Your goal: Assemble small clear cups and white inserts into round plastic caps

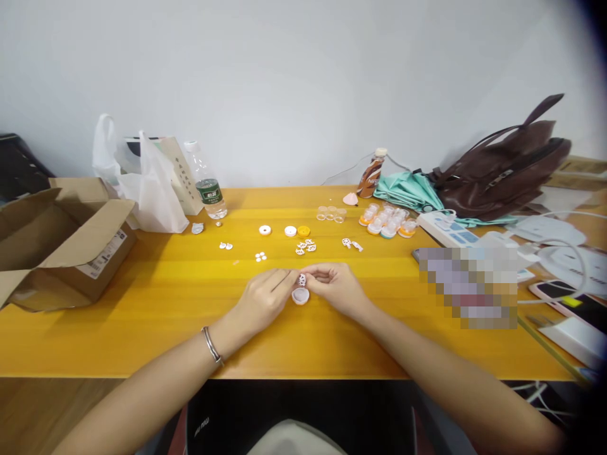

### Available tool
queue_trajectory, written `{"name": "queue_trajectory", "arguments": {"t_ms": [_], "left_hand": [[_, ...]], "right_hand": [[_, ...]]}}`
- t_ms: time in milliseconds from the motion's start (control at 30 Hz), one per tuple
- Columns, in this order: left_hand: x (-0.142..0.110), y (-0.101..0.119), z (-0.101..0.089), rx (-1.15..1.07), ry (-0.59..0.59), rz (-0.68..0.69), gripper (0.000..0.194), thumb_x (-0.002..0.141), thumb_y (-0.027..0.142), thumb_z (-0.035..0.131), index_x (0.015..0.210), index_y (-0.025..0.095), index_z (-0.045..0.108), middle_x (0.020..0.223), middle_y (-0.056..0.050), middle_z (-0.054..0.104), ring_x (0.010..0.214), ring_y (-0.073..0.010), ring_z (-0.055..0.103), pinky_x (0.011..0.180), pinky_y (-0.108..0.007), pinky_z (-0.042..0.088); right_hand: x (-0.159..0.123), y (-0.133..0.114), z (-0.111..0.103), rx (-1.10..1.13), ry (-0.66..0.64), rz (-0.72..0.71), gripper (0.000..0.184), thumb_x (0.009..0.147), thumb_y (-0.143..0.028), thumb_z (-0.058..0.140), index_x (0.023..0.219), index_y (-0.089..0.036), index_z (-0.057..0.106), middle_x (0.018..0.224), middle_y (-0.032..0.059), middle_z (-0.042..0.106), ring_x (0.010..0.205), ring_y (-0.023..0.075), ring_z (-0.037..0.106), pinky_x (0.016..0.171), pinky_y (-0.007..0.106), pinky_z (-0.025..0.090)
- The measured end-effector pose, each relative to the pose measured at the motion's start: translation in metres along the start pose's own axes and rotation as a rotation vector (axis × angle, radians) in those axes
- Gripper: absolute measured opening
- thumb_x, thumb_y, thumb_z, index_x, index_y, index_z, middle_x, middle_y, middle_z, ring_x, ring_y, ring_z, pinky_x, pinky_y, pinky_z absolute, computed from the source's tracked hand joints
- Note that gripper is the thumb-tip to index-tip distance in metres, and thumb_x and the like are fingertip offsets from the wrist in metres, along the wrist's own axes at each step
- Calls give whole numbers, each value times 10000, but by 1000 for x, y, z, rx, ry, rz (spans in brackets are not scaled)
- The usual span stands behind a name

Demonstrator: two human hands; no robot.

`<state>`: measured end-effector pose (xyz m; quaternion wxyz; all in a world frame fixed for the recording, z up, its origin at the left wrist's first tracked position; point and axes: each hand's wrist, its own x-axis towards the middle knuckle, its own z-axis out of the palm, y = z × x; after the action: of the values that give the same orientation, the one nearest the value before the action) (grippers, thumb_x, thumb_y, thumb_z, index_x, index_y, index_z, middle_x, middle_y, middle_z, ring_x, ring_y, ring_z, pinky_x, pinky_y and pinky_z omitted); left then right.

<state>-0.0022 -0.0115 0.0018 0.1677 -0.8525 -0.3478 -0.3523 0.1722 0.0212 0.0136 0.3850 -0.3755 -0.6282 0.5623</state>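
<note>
Between the fingertips of both hands is a small white openwork plastic piece (pixel 302 279). My left hand (pixel 270 296) pinches it from the left, and my right hand (pixel 336 287) grips its right side with thumb and fingers. Just below it a small round white cup (pixel 300 296) stands on the table. Beyond the hands lie several similar white openwork pieces (pixel 306 246), with two more openwork parts (pixel 351 244) to the right. Farther back are two white rings (pixel 265 230) and a yellow ring (pixel 303 232). Small white discs (pixel 260 256) lie to the left.
Clear rings (pixel 331 214), a pink funnel-shaped piece (pixel 350 199) and a cluster of clear-topped capsules (pixel 387 220) sit at the back. An open cardboard box (pixel 66 243), a plastic bag (pixel 147 183) and a water bottle (pixel 207 186) stand left. A power strip (pixel 448 230) and brown bag (pixel 507 170) occupy the right.
</note>
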Motion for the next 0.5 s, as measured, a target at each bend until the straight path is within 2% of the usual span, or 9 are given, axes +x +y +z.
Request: {"name": "queue_trajectory", "arguments": {"t_ms": [267, 500], "left_hand": [[-4, 2, -1, -137, -36, -93, 232, 888, 150, 455, 1106, 158, 533, 909, -70, 651, 783, -135, 626, 724, -262, 539], [2, -2, 2, -373, 11, -260, 167, 860, 212, 522, 1009, 166, 582, 870, -59, 658, 768, -136, 628, 712, -264, 537]], "right_hand": [[2, -1, -1, 36, 58, 58, 138, 629, -248, 656, 721, -158, 706, 713, 18, 701, 666, 154, 649, 692, 296, 523], [5, 1, -5, 223, -36, 87, 208, 666, -358, 691, 746, -166, 680, 760, 7, 688, 681, 107, 627, 717, 254, 511]]}}
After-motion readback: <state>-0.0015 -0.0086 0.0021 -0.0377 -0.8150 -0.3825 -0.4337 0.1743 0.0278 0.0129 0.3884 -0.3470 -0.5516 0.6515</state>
